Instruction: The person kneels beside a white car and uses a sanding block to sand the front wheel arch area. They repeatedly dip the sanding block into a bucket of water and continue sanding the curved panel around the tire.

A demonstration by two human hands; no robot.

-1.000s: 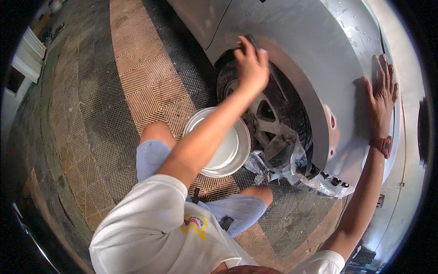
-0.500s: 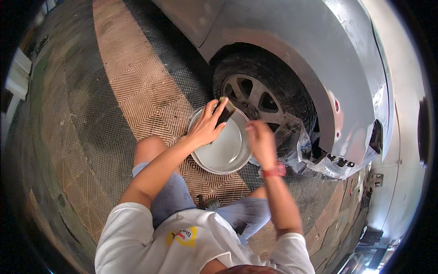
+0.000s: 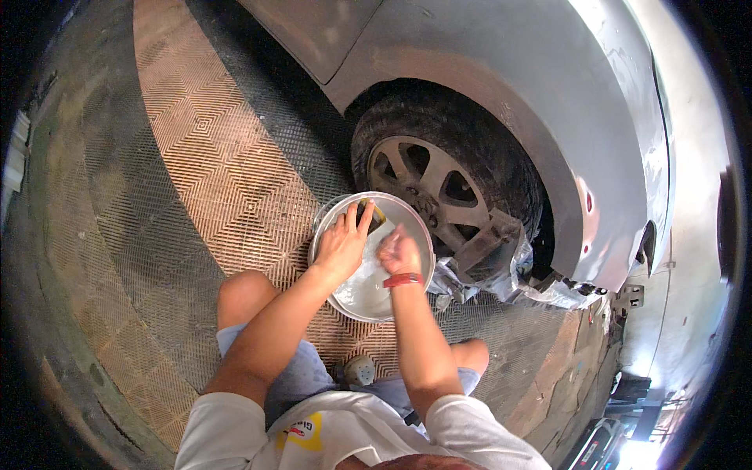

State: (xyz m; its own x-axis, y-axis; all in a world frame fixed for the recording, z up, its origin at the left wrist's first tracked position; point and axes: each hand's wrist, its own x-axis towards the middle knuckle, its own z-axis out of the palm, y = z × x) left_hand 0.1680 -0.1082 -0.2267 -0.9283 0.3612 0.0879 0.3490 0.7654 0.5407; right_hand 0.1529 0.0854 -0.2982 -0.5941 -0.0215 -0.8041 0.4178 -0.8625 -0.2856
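A round pale bucket [image 3: 371, 318] stands between my knees with cloudy water in it. My left hand [image 3: 341, 244] is over its left side, closed around a dark rectangular block [image 3: 377, 218] with a yellowish edge. The fingers hide part of the block, whose exact kind does not show. My right hand [image 3: 400, 252], with a red band at the wrist, is inside the rim to the right of the block. Its fingers are curled and slightly blurred; anything inside them is hidden.
A grey car's wheel [image 3: 439, 180] rises just beyond the bucket, under a fender [image 3: 501, 86] with a dull, patchy finish. Crumpled clear plastic sheeting [image 3: 513, 270] hangs beside the tyre, right of the bucket. Ribbed tan and dark mats [image 3: 227, 172] cover the floor.
My left hand has lowered the block from above the rim into the bucket. My right hand has come in from the right rim, close to the block. The view has shifted slightly.
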